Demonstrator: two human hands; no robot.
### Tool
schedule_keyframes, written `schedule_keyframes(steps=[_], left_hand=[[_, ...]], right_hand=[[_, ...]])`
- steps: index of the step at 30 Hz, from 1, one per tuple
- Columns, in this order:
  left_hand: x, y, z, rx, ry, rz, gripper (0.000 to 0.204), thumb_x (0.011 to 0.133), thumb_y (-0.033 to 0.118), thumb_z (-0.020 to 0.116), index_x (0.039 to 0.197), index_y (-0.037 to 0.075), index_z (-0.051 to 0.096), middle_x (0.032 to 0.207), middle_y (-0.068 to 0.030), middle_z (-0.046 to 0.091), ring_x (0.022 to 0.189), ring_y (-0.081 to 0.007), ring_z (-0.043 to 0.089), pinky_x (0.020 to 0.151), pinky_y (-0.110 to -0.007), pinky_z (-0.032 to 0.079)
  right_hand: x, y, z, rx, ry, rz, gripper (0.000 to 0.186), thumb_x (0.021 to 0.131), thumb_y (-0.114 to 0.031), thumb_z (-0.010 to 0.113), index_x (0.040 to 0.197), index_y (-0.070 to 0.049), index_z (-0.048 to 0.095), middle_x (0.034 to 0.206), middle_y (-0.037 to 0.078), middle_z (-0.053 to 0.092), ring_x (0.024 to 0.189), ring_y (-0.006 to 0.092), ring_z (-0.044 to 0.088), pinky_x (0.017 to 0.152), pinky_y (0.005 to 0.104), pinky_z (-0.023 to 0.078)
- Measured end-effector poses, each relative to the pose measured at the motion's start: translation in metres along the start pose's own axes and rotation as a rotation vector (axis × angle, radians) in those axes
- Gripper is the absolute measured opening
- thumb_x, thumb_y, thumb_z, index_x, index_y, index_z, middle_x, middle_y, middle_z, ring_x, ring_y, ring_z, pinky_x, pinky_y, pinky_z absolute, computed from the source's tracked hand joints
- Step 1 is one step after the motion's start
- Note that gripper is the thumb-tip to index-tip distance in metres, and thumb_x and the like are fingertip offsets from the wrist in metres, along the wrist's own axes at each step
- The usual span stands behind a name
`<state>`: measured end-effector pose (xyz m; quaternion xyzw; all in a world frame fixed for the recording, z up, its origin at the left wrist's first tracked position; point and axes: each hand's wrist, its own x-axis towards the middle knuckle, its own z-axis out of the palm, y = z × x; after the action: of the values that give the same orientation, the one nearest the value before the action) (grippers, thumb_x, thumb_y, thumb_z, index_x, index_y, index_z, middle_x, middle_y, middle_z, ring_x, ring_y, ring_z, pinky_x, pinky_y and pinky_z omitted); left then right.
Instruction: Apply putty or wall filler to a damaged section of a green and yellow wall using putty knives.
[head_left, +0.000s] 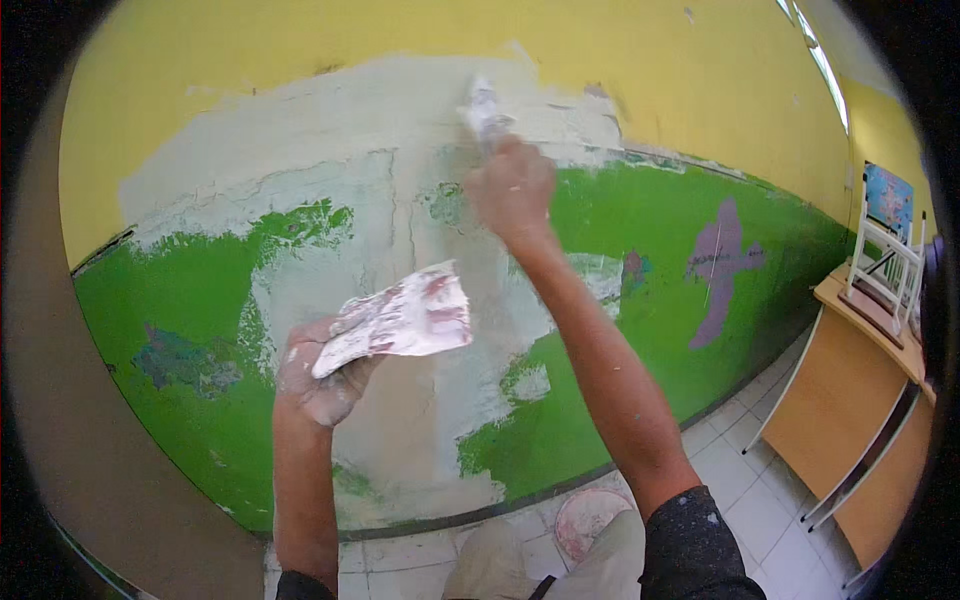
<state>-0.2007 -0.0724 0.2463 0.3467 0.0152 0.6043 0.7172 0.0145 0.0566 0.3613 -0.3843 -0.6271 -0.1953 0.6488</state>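
Note:
My right hand [510,185] is raised against the wall, its fingers closed on a putty knife [485,105] smeared with white filler, blurred at the white patched band [350,120] on the yellow upper part. My left hand [325,375], dusted white, grips a flat plate [405,315] loaded with white filler over reddish patches, held in front of the wall. Pale filler and cracks cross the green lower part [170,290] of the wall.
At right, wooden desks [800,420] carry a stacked white-framed chair [880,270]. A colourful poster [890,195] hangs behind them. A whitened round bucket [590,525] stands near my legs on the tiled floor [725,490]. A brown wall or panel [110,440] edges the left.

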Motion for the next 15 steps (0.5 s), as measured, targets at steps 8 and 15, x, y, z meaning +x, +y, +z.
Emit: schedule_keyframes(steps=[8,15], left_hand=[[-0.009,-0.010,-0.010,0.056,0.179,0.056,0.034,0.091,0.008,0.040,0.112,-0.019,0.048,0.107,-0.0282,0.060,0.094,-0.0336,0.065,0.081,-0.040,0.058],[0.002,-0.026,-0.006,0.122,0.240,-0.055,0.032,0.091,0.007,0.042,0.111,-0.016,0.050,0.108,-0.0259,0.060,0.096,-0.0301,0.064,0.085,-0.038,0.057]], right_hand=[[-0.018,-0.011,-0.022,0.046,-0.226,-0.217,0.031,0.067,-0.004,0.054,0.095,-0.005,0.068,0.071,0.019,0.065,0.063,0.0360,0.064,0.064,0.0454,0.053],[0.074,0.149,-0.070,-0.171,0.146,-0.727,0.059,0.069,0.011,0.048,0.123,-0.011,0.059,0.120,0.015,0.059,0.114,0.0315,0.054,0.097,0.0398,0.045]])
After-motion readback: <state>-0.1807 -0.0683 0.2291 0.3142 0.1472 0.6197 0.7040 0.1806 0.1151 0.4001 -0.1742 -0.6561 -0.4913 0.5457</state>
